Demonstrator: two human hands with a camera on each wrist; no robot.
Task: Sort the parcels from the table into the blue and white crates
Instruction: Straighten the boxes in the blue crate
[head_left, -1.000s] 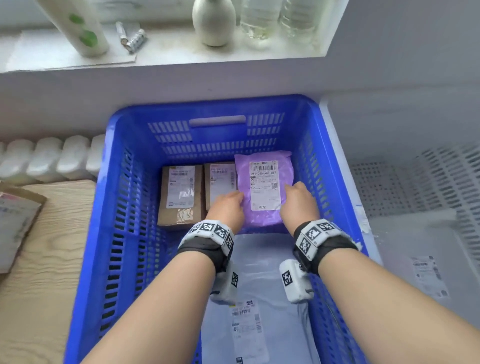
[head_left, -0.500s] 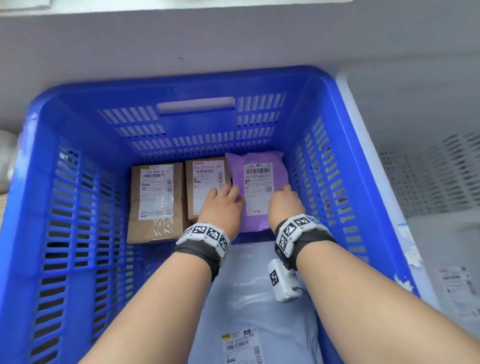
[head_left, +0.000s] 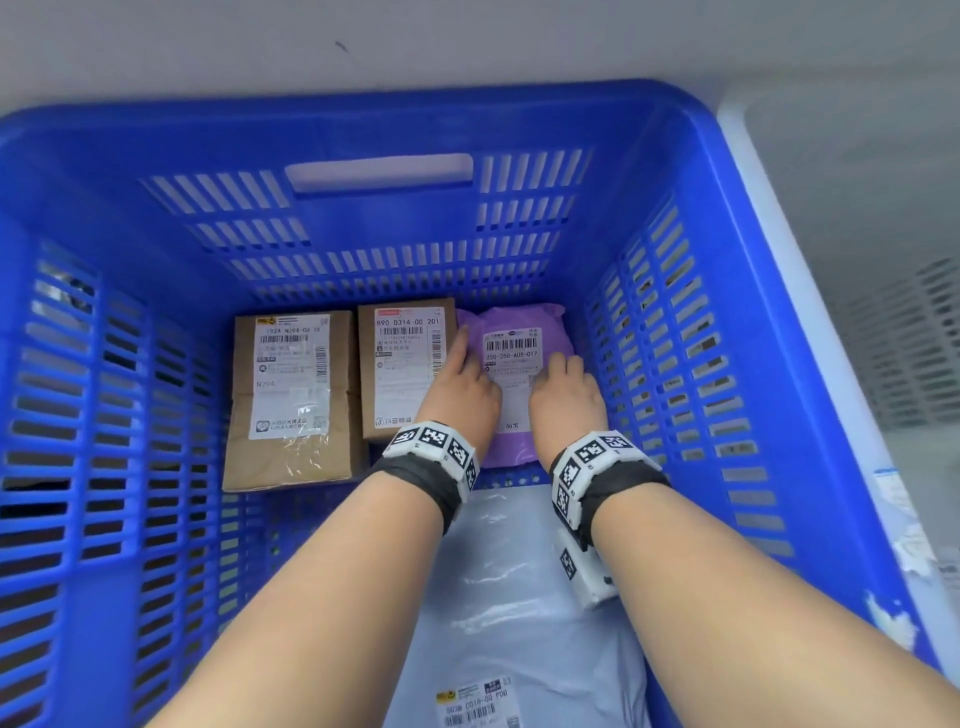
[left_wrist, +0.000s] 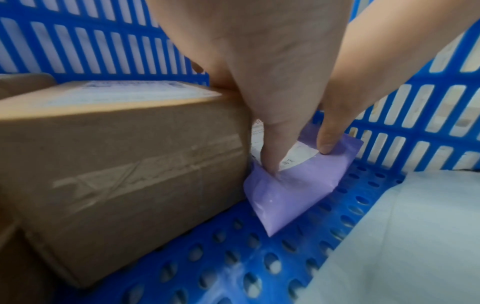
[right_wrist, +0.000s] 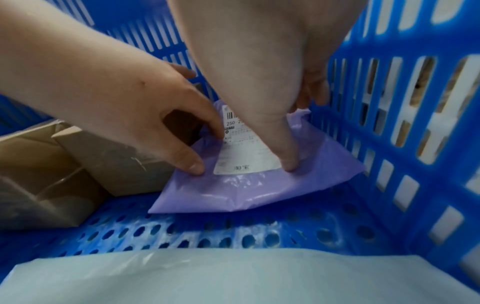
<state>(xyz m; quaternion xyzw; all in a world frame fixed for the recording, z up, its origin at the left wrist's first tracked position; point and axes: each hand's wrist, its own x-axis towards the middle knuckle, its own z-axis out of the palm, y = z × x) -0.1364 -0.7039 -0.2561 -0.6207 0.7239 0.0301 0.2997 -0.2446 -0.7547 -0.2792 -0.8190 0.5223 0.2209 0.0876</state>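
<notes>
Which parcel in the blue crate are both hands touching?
The purple parcel, at the far right of the blue crate. The left hand and right hand press on it; the two brown boxes and grey bag lie apart.

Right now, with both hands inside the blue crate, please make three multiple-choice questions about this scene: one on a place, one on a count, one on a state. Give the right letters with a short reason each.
1. Where does the purple mailer bag lie in the blue crate?
A. in the far right corner, beside a cardboard box
B. on top of the grey mailer bag
C. against the left wall

2. How many brown cardboard boxes are in the crate?
A. one
B. two
C. four

3. What are the hands doing?
A. both press down on the purple bag
B. both lift a box
C. both hang idle outside the crate

Answers:
1 A: it lies by the right wall, next to the box labelled 890.
2 B: that box and the box labelled N294.
3 A: the left hand and right hand have fingertips on the bag.
</notes>
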